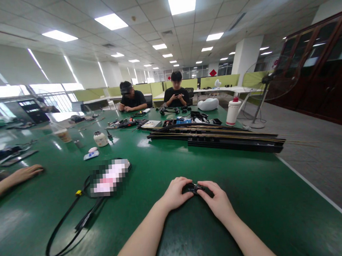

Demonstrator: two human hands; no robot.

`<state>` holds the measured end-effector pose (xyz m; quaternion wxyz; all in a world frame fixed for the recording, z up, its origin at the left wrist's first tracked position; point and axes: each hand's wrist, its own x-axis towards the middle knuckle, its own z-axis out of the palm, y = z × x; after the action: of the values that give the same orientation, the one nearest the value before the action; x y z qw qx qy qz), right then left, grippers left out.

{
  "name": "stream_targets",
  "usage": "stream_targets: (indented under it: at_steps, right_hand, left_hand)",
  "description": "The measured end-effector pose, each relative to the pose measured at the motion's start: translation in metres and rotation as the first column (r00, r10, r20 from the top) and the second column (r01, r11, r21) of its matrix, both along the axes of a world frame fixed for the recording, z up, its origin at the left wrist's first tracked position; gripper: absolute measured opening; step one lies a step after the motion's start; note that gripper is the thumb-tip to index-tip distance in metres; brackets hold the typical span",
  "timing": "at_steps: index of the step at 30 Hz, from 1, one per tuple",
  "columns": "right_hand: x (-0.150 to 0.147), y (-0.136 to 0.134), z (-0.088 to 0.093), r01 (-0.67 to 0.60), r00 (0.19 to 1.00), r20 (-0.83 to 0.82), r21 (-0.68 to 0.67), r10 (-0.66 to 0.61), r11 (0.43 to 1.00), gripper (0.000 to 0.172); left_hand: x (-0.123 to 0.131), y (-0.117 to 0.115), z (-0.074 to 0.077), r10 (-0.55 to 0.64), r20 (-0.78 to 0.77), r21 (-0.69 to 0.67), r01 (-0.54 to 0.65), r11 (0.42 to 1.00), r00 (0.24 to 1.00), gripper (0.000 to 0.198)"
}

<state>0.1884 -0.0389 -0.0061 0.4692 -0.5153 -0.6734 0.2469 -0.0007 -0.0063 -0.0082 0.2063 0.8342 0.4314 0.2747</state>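
Both my hands meet over the green table (150, 168) around a small black part (193, 188), too small to name. My left hand (177, 192) is closed on its left side, with thumb and fingers curved about it. From the other side my right hand (217, 200) pinches the same part between thumb and fingers. Much of the part is hidden behind my fingertips. To the left of my hands lies a blurred-out pinkish flat object (112, 178), with a black strap (62, 219) trailing from it toward me.
Long black rails with thin brass-coloured rods (235, 144) lie across the table beyond my hands. Tools (124, 123), a white jar (100, 139) and a red-capped bottle (232, 112) stand farther off. Another person's hand (27, 173) rests at the left. Two people sit opposite.
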Motion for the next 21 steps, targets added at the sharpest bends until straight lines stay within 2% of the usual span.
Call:
stream_targets:
  at_steps: [7, 21]
  right_hand:
    - [-0.002, 0.0001, -0.0019, -0.041, 0.95, 0.308, -0.05, 0.054, 0.998, 0.021]
    - [0.0005, -0.0008, 0.0024, -0.048, 0.95, 0.304, -0.091, 0.073, 0.995, 0.028]
  left_hand:
    - [-0.0003, -0.0002, 0.0004, -0.005, -0.001, 0.002, 0.005, 1.0, 1.0, 0.038]
    - [0.0013, -0.0012, 0.0012, -0.005, 0.0, 0.014, 0.005, 1.0, 1.0, 0.038]
